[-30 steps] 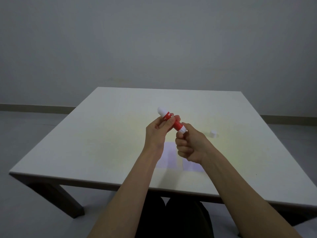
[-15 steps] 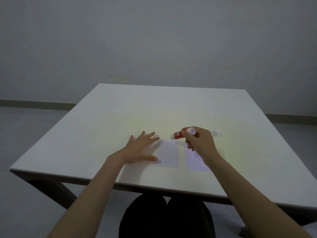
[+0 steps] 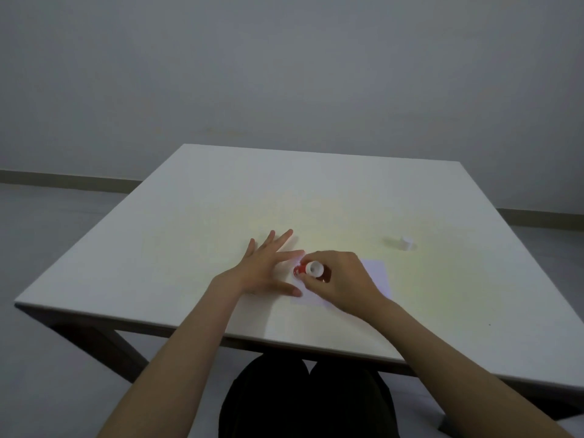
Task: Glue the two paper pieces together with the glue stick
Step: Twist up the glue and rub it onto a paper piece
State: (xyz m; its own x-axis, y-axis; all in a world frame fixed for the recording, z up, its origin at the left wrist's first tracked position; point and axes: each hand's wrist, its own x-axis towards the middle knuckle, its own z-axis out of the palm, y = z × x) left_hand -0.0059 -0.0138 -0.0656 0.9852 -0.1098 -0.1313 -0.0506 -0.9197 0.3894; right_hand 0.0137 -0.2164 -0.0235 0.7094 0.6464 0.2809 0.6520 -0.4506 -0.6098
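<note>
My right hand [image 3: 343,281] grips a red glue stick [image 3: 308,269] with a white base, held nearly upright with its tip down on the left paper piece [image 3: 308,297]. That pale paper is mostly covered by both hands. My left hand [image 3: 265,267] lies flat with fingers spread, pressing the table and the paper's left edge. The right paper piece [image 3: 377,276] lies beside it, partly under my right hand. The glue stick's white cap [image 3: 406,242] stands alone further right.
The white square table [image 3: 196,235] has a dark frame and legs. Its near edge runs just above my dark-clothed lap [image 3: 306,403]. A grey wall and floor lie beyond.
My left hand let go of the glue stick and went flat on the table. My right hand brought the stick down from the air onto the left paper.
</note>
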